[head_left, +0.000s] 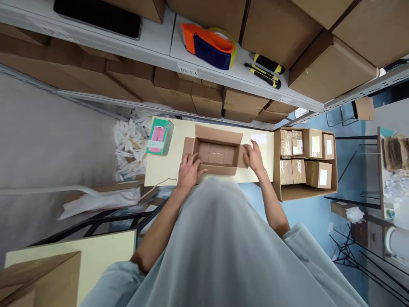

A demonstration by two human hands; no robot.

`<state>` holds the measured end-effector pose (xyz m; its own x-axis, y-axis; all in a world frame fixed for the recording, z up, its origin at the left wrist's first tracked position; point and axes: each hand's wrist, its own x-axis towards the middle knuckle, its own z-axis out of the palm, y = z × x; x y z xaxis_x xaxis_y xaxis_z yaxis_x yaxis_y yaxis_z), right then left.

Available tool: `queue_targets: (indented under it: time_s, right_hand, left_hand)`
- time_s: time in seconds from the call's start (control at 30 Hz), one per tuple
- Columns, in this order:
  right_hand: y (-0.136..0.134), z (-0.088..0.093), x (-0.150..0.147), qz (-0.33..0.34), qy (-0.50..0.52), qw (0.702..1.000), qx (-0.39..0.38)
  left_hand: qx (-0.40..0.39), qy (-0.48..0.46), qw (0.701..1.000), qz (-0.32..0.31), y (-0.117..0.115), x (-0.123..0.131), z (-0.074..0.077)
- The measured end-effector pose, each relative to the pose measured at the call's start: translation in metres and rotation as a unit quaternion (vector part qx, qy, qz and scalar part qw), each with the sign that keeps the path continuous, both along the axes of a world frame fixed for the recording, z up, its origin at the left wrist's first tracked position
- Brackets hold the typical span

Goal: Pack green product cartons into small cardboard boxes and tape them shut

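Note:
An open cardboard box (217, 158) stands on the pale table, its flaps folded outward and its bottom bare. My left hand (189, 171) grips it at the near left corner, fingers over the left flap and thumb along the near edge. On the other side my right hand (254, 157) has its thumb and a finger at the outer edge of the right flap (242, 156), the other fingers spread. A white paper slip (258, 138) lies just beyond the right hand. To the left stands a green box with a pink picture (160, 136).
A large carton (277, 192) of taped small boxes adjoins the table (174, 164) on the right. Above the far edge, a shelf (153, 40) bears an orange-blue tape dispenser (209, 47), two box cutters (266, 70), a black phone (97, 17) and cartons. Paper scraps (129, 143) are heaped left.

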<state>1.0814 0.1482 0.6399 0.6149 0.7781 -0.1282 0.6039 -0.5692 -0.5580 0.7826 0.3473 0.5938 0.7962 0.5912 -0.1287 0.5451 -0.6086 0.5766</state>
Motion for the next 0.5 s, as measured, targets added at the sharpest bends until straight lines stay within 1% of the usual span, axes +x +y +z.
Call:
queue_targets:
  time_s: [0.1, 0.2, 0.27, 0.33, 0.4, 0.5]
  right_hand:
    - [-0.015, -0.002, -0.02, -0.06, -0.052, 0.997, -0.008]
    - [-0.014, -0.013, -0.052, -0.089, -0.094, 0.992, -0.01]
    - [-0.011, -0.023, -0.071, -0.099, -0.092, 0.991, -0.02]
    - [-0.008, -0.033, -0.085, -0.109, -0.068, 0.991, -0.039]
    - [-0.005, -0.041, -0.091, -0.117, -0.044, 0.99, -0.061]
    - [0.002, -0.045, -0.085, -0.115, -0.033, 0.99, -0.078]
  left_hand:
    - [0.0, -0.008, 1.0, 0.016, -0.004, 0.002, -0.004]
    - [-0.006, -0.015, 1.0, 0.025, -0.005, 0.003, -0.006]
    - [-0.011, -0.019, 0.999, 0.027, -0.005, 0.003, -0.007]
    - [-0.013, -0.025, 0.999, 0.03, -0.006, 0.004, -0.008]
    - [-0.015, -0.031, 0.999, 0.031, -0.006, 0.005, -0.007]
    - [-0.021, -0.038, 0.998, 0.034, -0.005, 0.008, -0.006]
